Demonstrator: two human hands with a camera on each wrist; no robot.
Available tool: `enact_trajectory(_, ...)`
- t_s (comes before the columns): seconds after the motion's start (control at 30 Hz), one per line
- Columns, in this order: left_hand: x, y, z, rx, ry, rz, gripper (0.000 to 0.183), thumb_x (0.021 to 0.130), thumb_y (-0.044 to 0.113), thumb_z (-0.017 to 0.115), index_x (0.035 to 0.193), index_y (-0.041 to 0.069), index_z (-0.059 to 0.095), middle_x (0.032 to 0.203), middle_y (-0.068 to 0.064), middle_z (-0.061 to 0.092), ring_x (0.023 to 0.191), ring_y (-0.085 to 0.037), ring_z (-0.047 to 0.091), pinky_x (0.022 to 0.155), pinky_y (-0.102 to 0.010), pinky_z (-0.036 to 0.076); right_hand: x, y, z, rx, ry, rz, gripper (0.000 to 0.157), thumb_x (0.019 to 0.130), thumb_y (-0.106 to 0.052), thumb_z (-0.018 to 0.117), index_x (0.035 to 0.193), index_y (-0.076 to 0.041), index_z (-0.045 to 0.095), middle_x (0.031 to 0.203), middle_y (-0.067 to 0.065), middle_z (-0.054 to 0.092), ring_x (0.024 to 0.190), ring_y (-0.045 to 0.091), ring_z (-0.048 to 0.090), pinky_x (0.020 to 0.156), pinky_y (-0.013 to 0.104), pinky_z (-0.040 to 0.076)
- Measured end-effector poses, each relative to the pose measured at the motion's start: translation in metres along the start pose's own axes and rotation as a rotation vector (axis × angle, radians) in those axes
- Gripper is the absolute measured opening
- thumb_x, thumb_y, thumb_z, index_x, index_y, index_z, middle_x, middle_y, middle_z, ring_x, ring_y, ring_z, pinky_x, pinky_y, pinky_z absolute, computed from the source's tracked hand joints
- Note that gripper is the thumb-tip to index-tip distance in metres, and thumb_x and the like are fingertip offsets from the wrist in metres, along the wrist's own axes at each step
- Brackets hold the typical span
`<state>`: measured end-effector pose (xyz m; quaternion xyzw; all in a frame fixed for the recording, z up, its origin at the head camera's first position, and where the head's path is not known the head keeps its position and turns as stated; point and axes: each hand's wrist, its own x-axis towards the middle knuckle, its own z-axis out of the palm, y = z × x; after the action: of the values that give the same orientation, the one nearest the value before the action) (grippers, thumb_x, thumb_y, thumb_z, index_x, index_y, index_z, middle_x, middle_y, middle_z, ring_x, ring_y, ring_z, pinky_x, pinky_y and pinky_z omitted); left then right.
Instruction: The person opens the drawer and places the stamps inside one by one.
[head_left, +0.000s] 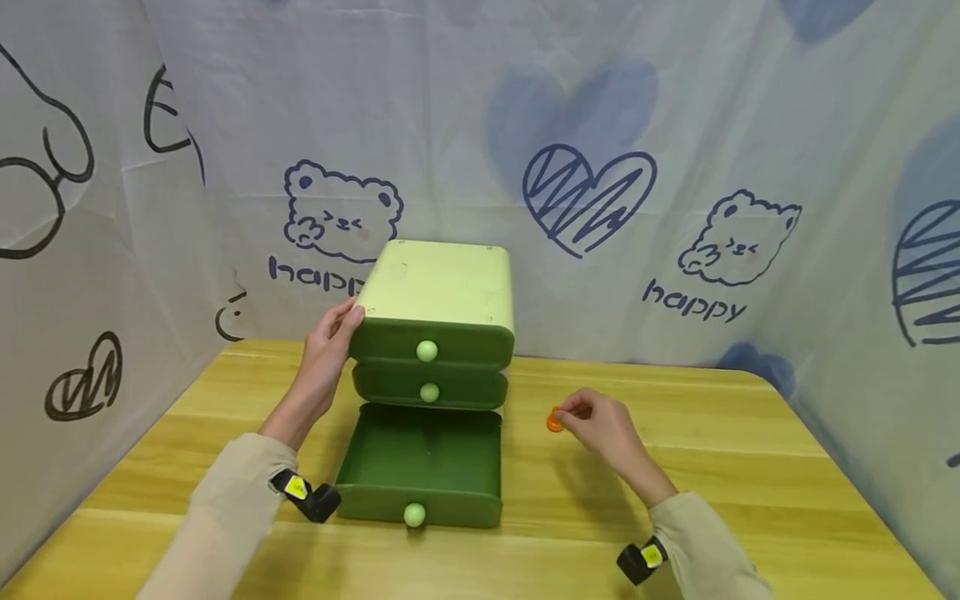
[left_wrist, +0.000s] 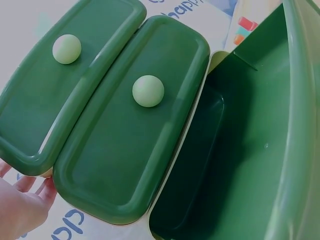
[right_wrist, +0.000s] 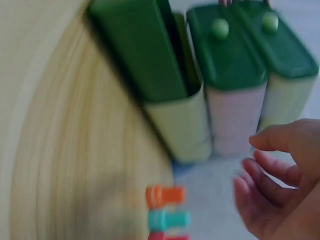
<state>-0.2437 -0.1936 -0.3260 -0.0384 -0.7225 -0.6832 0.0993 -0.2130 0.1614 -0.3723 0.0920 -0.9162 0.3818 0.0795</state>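
Note:
A small three-drawer cabinet (head_left: 442,279) has a pale yellow-green top and dark green drawer fronts with round pale knobs. Its bottom drawer (head_left: 420,504) is pulled out, showing a bare interior; the middle drawer (left_wrist: 132,120) and top drawer (left_wrist: 45,85) are closed. My left hand (head_left: 327,350) rests against the cabinet's upper left side, fingers along it. To the cabinet's right, my right hand (head_left: 603,425) hovers above the table, fingers loosely bent and nothing between them. Near its fingertips stands a small orange peg-like piece (right_wrist: 166,195) with a wider base, beside a teal piece (right_wrist: 169,219) and a red piece (right_wrist: 167,236).
The wooden table (head_left: 720,467) extends around the cabinet. Behind and at both sides hangs a pale cloth (head_left: 450,108) printed with hearts and bear faces. Each sleeve carries a small black camera (head_left: 307,496) near the wrist. The right wrist view is blurred.

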Motion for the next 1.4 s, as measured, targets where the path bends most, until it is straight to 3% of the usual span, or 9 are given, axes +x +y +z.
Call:
enact_trajectory(0.2, 0.001, 0.002, 0.001, -0.019, -0.003, -0.002, 0.065, 0.101, 0.04, 0.048, 0.152, 0.006, 0.027, 0.152, -0.015, 0.031, 0.136, -0.028, 0.031, 0.113, -0.041, 0.027, 0.017, 0.037, -0.011, -0.029, 0.084, 0.05, 0.015, 0.086, -0.009, 0.07, 0.093, 0.002, 0.064, 0.088, 0.012, 0.064, 0.083, 0.028, 0.057, 0.071, 0.038, 0.048)
enact_trajectory(0.37, -0.001, 0.002, 0.0, -0.019, -0.001, -0.015, 0.064, 0.101, 0.039, 0.047, 0.152, 0.006, 0.026, 0.153, -0.015, 0.03, 0.138, -0.028, 0.029, 0.113, -0.041, 0.025, 0.025, 0.064, -0.009, 0.017, 0.049, 0.11, 0.028, 0.084, -0.007, 0.07, 0.105, 0.009, 0.064, 0.101, 0.022, 0.065, 0.098, 0.037, 0.057, 0.085, 0.047, 0.048)
enact_trajectory(0.53, -0.002, 0.002, 0.001, -0.036, 0.001, -0.022, 0.063, 0.101, 0.038, 0.047, 0.152, 0.007, 0.027, 0.153, -0.014, 0.03, 0.137, -0.028, 0.031, 0.113, -0.041, 0.027, 0.026, 0.081, -0.003, 0.152, -0.005, 0.245, 0.036, 0.083, -0.005, 0.071, 0.114, 0.011, 0.062, 0.114, 0.026, 0.062, 0.111, 0.04, 0.053, 0.09, 0.047, 0.048)
enact_trajectory(0.67, -0.003, 0.001, 0.001, -0.034, 0.005, -0.021, 0.062, 0.101, 0.037, 0.047, 0.152, 0.007, 0.027, 0.153, -0.014, 0.03, 0.136, -0.028, 0.031, 0.112, -0.04, 0.027, 0.026, 0.085, 0.001, 0.213, -0.038, 0.306, 0.039, 0.083, -0.004, 0.07, 0.119, 0.01, 0.061, 0.12, 0.026, 0.059, 0.114, 0.04, 0.05, 0.09, 0.046, 0.048)
enact_trajectory(1.07, 0.001, -0.002, 0.002, -0.023, 0.007, -0.002, 0.064, 0.101, 0.039, 0.047, 0.152, 0.007, 0.028, 0.154, -0.014, 0.03, 0.136, -0.028, 0.032, 0.112, -0.041, 0.028, 0.023, 0.09, 0.007, 0.199, -0.019, 0.303, 0.031, 0.082, -0.001, 0.071, 0.11, 0.009, 0.066, 0.103, 0.019, 0.067, 0.097, 0.032, 0.059, 0.083, 0.041, 0.049)
enact_trajectory(1.4, 0.0, -0.002, 0.001, -0.015, 0.006, -0.005, 0.064, 0.1, 0.041, 0.047, 0.152, 0.008, 0.028, 0.154, -0.013, 0.028, 0.137, -0.028, 0.03, 0.112, -0.042, 0.027, 0.023, 0.093, 0.0, 0.181, -0.017, 0.307, 0.031, 0.085, -0.005, 0.07, 0.113, 0.008, 0.065, 0.104, 0.02, 0.066, 0.094, 0.03, 0.06, 0.074, 0.034, 0.053)
